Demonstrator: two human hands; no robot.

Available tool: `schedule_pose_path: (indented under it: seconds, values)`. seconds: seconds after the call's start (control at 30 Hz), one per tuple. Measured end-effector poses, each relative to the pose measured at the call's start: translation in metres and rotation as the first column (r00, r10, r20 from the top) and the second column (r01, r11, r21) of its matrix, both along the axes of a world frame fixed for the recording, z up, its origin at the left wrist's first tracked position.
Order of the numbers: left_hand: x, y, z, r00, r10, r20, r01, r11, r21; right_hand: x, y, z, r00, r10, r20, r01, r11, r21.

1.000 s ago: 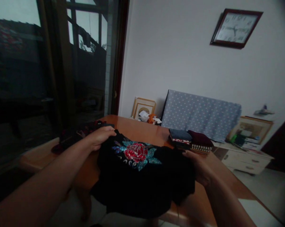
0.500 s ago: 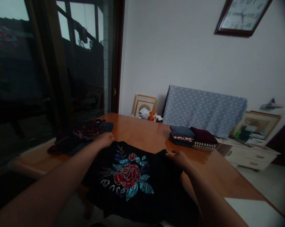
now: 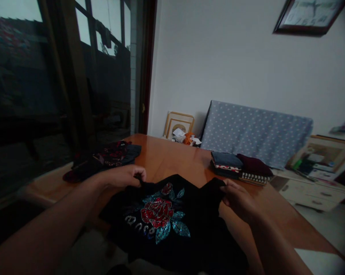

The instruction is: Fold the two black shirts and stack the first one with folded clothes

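A black shirt [image 3: 201, 225] with a sequinned red rose, blue-green leaves and silvery lettering hangs spread between my hands at the near edge of the table. My left hand [image 3: 129, 175] pinches its upper left part, with a bit of bunched cloth showing at the fingertips. At the upper right corner, my right hand [image 3: 237, 195] grips the cloth between thumb and fingers. The top edge sags and folds between the two holds. The lower part of the shirt falls toward me, and its hem is dark and hard to make out.
A heap of dark patterned clothes [image 3: 103, 160] lies on the left of the wooden table [image 3: 172, 156]. Folded clothes in two stacks [image 3: 226, 164] sit at the right. A white sheet [image 3: 318, 261] is at the near right. Behind stands something draped in dotted grey cloth [image 3: 255, 133].
My left hand has shifted right along the shirt's top edge, and cloth there is now bunched. My right hand has moved slightly right and closed more firmly. The view has turned a little left.
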State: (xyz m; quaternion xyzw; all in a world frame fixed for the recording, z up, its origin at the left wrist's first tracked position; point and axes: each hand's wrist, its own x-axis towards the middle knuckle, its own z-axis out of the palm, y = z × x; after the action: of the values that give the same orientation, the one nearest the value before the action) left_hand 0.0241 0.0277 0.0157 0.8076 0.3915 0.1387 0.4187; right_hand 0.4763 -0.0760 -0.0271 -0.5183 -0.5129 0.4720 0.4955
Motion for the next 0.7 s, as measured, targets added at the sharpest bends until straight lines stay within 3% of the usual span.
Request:
schedule_pose_path:
  seconds: [0.07,0.13,0.3,0.43,0.5,0.57,0.7]
  values:
    - [-0.006,-0.013,0.001,0.991,-0.085,-0.108,0.074,0.992,-0.099,0.006,-0.02,0.006,0.986,0.152,0.071,-0.144,0.984,-0.101]
    - [-0.008,-0.022,-0.001,0.982,-0.082,-0.171,0.064,0.992,-0.11,0.006,-0.034,0.01,0.946,0.248,0.21,-0.207,0.958,-0.199]
    - [-0.003,-0.032,-0.005,0.955,0.038,-0.294,-0.024,0.998,0.052,-0.01,-0.046,0.014,0.78,0.281,0.559,-0.183,0.957,-0.226]
    - [-0.001,-0.038,-0.004,0.898,0.105,-0.428,-0.029,0.983,0.182,-0.02,-0.044,0.012,0.676,0.367,0.639,-0.223,0.928,-0.297]
    - [0.0,-0.042,0.002,0.907,0.142,-0.396,-0.067,0.978,0.196,-0.02,-0.042,0.015,0.702,0.366,0.611,-0.221,0.928,-0.301]
    - [-0.001,-0.048,0.013,0.935,0.144,-0.324,-0.094,0.981,0.167,-0.018,-0.043,0.023,0.777,0.329,0.537,-0.222,0.941,-0.255]
    - [-0.012,-0.061,0.044,0.98,0.081,-0.184,-0.085,0.996,-0.013,-0.008,-0.053,0.05,0.911,0.227,0.344,-0.195,0.973,-0.126]
